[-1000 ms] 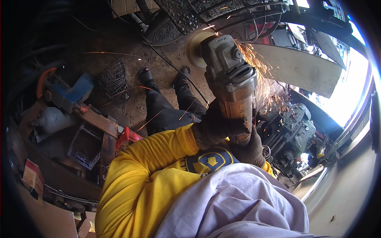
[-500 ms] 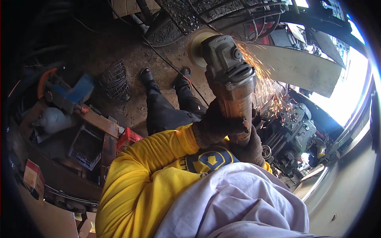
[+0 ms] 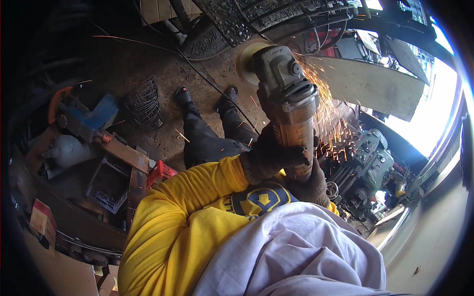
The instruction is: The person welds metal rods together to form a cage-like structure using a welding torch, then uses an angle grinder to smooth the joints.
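Note:
An angle grinder stands out in front of my chest, its head pointing away from me. My left hand, in a dark work glove, is closed round the middle of the grinder's body. Farther back, my gloved right hand wraps the rear end, partly hidden by the tool. The pale round disc shows at the left of the head, beside the metal frame. Orange sparks stream off to the right; the exact contact point is hidden behind the grinder head.
A black cord crosses the floor near my feet. A wire bundle lies left of them. A blue-and-orange machine and red crate stand at left. Right are a large flat board and a green machine.
The sparks now spread wider, with single streaks over the floor and my legs at left. The grinder and both hands have barely moved.

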`<state>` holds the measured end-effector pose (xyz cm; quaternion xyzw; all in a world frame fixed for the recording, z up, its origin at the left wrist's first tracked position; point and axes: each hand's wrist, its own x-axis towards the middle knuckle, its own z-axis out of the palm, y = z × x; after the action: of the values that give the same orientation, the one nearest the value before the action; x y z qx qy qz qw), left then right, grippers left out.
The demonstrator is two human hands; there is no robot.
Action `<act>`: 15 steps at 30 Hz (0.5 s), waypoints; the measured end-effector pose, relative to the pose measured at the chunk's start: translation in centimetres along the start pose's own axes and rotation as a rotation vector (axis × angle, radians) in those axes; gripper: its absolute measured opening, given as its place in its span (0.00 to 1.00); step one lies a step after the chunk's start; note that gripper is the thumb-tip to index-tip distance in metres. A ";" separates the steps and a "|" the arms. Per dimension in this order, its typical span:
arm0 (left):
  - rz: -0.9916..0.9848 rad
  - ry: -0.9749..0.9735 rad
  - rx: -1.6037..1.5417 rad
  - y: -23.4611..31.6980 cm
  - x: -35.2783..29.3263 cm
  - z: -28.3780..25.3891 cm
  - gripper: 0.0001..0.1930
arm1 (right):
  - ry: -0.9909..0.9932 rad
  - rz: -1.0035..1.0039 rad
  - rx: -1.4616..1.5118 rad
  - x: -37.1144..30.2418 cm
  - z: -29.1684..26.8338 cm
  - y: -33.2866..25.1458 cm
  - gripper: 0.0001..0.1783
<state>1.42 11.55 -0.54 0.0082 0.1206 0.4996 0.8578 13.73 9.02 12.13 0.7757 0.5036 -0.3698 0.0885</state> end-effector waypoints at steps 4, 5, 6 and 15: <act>0.028 -0.020 -0.026 0.0 0.2 0.1 0.39 | 0.004 -0.024 -0.013 0.0 0.0 -0.2 0.41; 0.044 -0.036 -0.042 0.1 0.3 0.4 0.39 | 0.013 -0.043 -0.003 0.0 -0.1 0.1 0.41; 0.037 -0.042 -0.055 0.2 0.4 0.6 0.39 | 0.021 -0.062 0.006 -0.1 -0.2 0.4 0.41; -0.019 -0.041 0.018 -0.6 0.2 0.3 0.39 | -0.002 -0.024 0.083 -0.2 -0.3 0.5 0.36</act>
<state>2.06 11.47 -0.35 0.0249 0.1072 0.4899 0.8648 14.23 8.80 12.44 0.7723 0.4972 -0.3919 0.0523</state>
